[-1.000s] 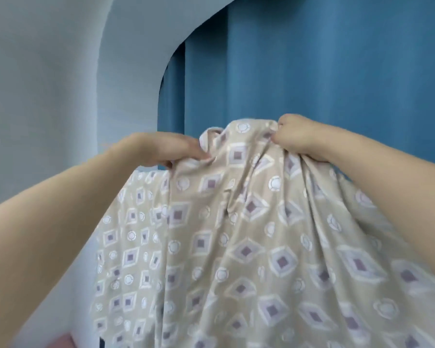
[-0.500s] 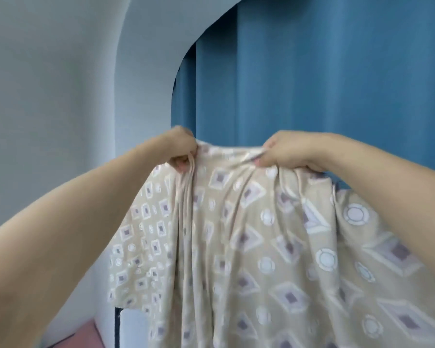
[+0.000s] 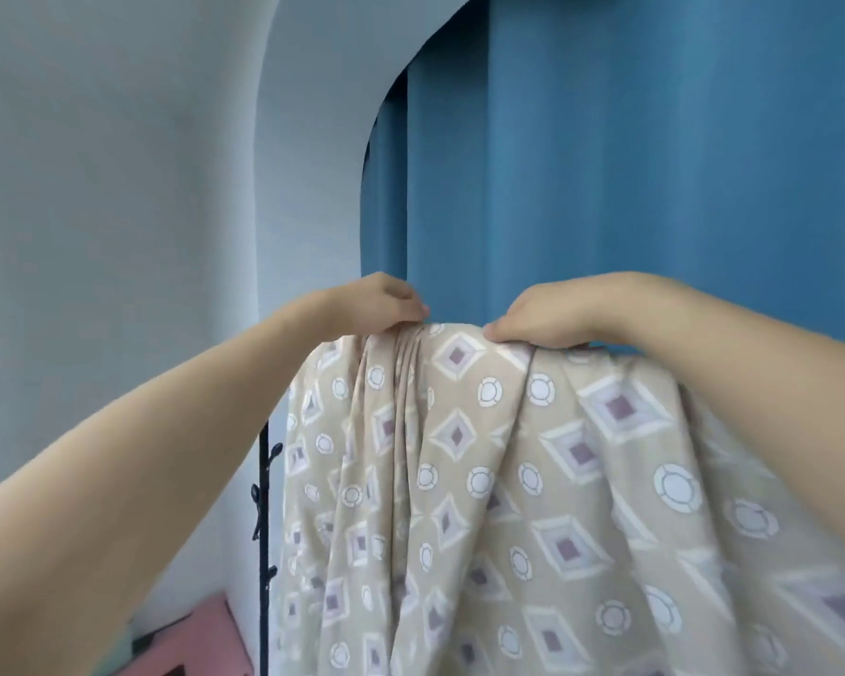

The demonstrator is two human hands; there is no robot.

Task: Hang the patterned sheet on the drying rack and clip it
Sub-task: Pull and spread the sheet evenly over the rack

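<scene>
In front of the blue curtain (image 3: pixel 654 163), at about the height of my raised arms, I have the patterned sheet (image 3: pixel 484 480) gathered along its top edge, and from there it falls in long folds toward the bottom of the view. My left hand (image 3: pixel 381 304) sits at the left end of that top edge, fingers curled down with the tips pinching a bunch of pleated cloth just under them. My right hand (image 3: pixel 542 314) is a little apart from it to the right, knuckles up, fingers curled over the edge and gripping the fabric; its thumb tip shows at the near side of the cloth. Between my two hands the edge runs nearly level and taut. Right of my right hand the sheet lies over a straight line, as if over a bar, but the bar itself is covered and I cannot tell whether the cloth rests on it. The sheet is beige with white circles and white-edged diamonds with mauve centres. At its left side, lower down, a thin black post (image 3: pixel 263 553) with small hooks stands upright, just beside the hanging cloth. Behind it is the pale wall (image 3: pixel 118 212) with its arched opening, and a pink surface (image 3: pixel 201 641) shows in the lower left corner.
</scene>
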